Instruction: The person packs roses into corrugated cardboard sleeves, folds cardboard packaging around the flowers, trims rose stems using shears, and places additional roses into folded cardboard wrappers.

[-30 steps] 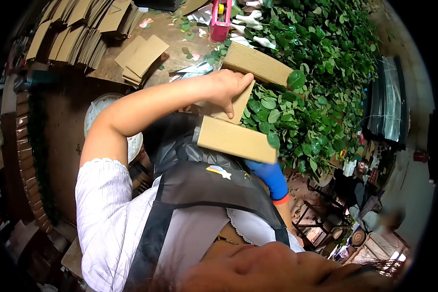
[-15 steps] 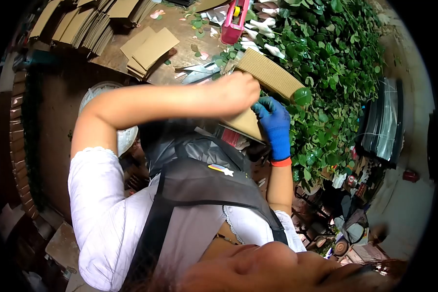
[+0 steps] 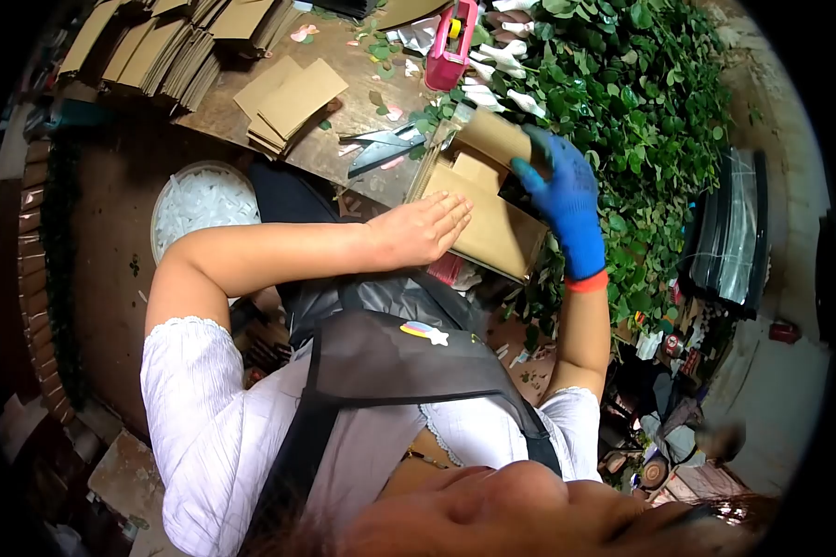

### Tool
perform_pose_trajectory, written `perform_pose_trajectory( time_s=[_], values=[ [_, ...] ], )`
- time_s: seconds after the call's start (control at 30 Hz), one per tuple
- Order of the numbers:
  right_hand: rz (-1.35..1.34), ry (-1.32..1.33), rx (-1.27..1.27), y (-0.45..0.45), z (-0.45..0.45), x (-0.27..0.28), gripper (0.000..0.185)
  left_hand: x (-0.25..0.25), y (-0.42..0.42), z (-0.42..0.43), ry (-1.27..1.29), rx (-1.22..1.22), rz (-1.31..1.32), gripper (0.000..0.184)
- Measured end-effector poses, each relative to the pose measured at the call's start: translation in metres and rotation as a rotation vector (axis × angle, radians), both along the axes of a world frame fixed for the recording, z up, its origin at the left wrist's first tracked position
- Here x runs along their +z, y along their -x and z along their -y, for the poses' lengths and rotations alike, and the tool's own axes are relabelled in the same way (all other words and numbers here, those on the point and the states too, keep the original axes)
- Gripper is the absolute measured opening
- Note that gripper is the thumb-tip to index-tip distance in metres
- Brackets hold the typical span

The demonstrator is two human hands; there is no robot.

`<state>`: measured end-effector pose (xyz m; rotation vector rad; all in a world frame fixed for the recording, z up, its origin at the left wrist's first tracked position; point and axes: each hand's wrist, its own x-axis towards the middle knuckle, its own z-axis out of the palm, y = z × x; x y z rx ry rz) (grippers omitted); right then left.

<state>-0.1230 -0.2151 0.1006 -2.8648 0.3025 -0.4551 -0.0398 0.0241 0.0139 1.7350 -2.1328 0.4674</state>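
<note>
My bare left hand (image 3: 420,230) lies on the near side of a brown cardboard sheet (image 3: 492,218), its fingers stretched out and held close together. This sheet sits on top of a cardboard stack at the table edge. My right hand (image 3: 562,181), in a blue glove with an orange cuff, is at the far right of the stack. Its fingers close around the right end of a blurred cardboard piece (image 3: 497,137), which is above the sheet's far edge. Scissors (image 3: 385,150) rest on the table left of the stack.
Leafy green stems (image 3: 646,121) pile up on the right, with white-wrapped ends (image 3: 500,60). A pink tape dispenser (image 3: 449,56) stands at the back. Cardboard pieces (image 3: 293,97) lie on the table (image 3: 218,116). A round container (image 3: 204,209) of white pieces is below left.
My left hand has moved down and flattened onto the cardboard. My gloved hand has shifted right and up, taking hold of the cardboard piece. The corrugated face no longer shows.
</note>
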Motion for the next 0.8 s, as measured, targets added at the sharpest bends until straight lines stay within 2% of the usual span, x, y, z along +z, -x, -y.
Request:
perform_pose_trajectory(
  time_s=[0.03,0.1,0.17,0.2,0.3,0.33,0.43,0.47,0.5,0.57,0.63,0.73,0.8],
  values=[
    [0.003,-0.087,0.082,0.012,0.0,-0.001,0.034,-0.001,0.0,0.001,0.008,0.007,0.014,0.047],
    [-0.07,-0.012,0.213,0.037,-0.022,-0.014,0.034,-0.004,0.005,0.001,0.019,0.022,0.029,0.046],
    [-0.175,0.151,0.167,0.048,-0.043,-0.032,0.034,-0.002,0.01,-0.001,-0.014,0.05,0.015,0.047],
    [-0.174,0.136,0.173,0.048,-0.046,-0.03,0.035,-0.001,0.012,-0.001,-0.03,0.063,0.01,0.047],
    [-0.387,0.347,0.12,0.05,-0.059,-0.033,0.04,0.001,0.019,-0.001,-0.049,0.101,0.063,0.047],
    [-0.494,0.44,0.108,0.049,-0.067,-0.031,0.043,0.003,0.021,-0.001,-0.024,0.131,0.084,0.041],
    [-0.539,0.419,0.013,0.053,-0.086,-0.032,0.049,0.006,0.005,-0.003,0.001,-0.009,-0.242,0.033],
    [-0.595,0.396,0.012,0.056,-0.089,-0.032,0.053,0.008,-0.008,-0.007,0.192,-0.146,-0.457,0.024],
    [-0.587,0.395,0.009,0.058,-0.091,-0.032,0.054,-0.001,-0.018,-0.016,0.242,-0.164,-0.505,0.023],
    [-0.568,0.381,0.001,0.061,-0.095,-0.033,0.055,-0.027,-0.046,-0.033,0.192,0.001,-0.534,0.026],
    [-0.606,0.365,-0.014,0.059,-0.096,-0.031,0.057,-0.058,-0.062,-0.023,0.193,0.477,-0.514,0.043],
    [-0.628,0.374,-0.027,0.057,-0.099,-0.03,0.057,-0.101,-0.082,-0.015,-0.135,0.726,-0.442,0.056],
    [-0.623,0.367,-0.018,0.059,-0.096,-0.03,0.057,-0.101,-0.091,-0.01,-0.202,0.683,-0.422,0.056]
  ],
)
